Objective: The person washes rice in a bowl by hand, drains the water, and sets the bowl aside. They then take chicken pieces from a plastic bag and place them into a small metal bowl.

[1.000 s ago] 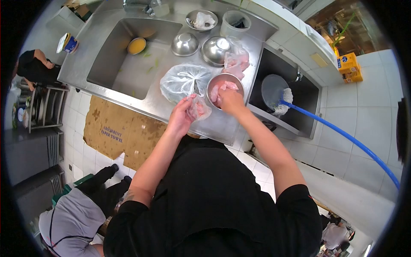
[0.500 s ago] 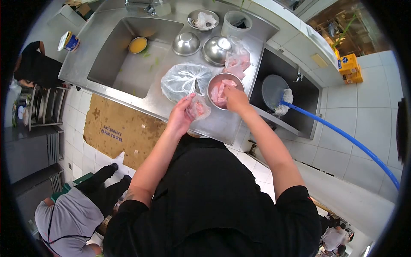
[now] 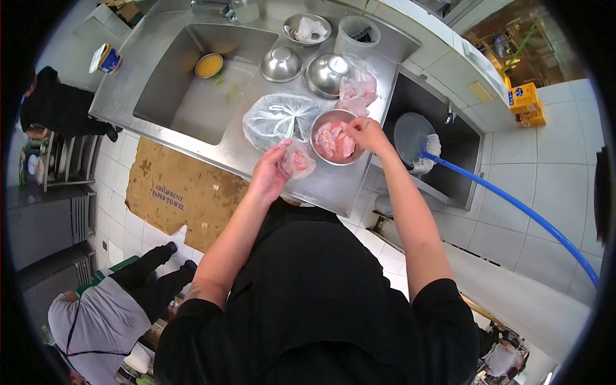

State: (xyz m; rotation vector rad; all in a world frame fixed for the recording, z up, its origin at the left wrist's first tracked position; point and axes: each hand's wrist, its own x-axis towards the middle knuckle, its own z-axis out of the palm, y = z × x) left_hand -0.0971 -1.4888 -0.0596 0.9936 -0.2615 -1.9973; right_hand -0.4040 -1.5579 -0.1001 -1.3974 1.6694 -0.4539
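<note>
My left hand (image 3: pixel 273 168) is closed on a small clear plastic bag (image 3: pixel 298 162) with pink meat inside, held over the counter's front edge. To its right stands a steel bowl (image 3: pixel 316 149) with pieces of raw pink meat (image 3: pixel 336 140) in it. My right hand (image 3: pixel 369 135) is at the bowl's right rim, its fingers pinched together; whether they hold a piece is too small to tell. A tied clear plastic bag (image 3: pixel 269 122) lies left of the bowl. Behind the bowl is another plastic bag of pink meat (image 3: pixel 358 90).
Two upturned steel bowls (image 3: pixel 281 64) (image 3: pixel 328 74), a bowl with white plastic (image 3: pixel 307 29) and a clear tub (image 3: pixel 355 36) stand behind. A sink (image 3: pixel 186 109) is left; a blue hose (image 3: pixel 513 200) runs right. Co-workers (image 3: pixel 106 314) (image 3: pixel 58 106) are at left.
My right hand has moved from inside the bowl to its right rim, showing more of the meat. My left hand stays nearly in place. The co-workers at left have shifted slightly.
</note>
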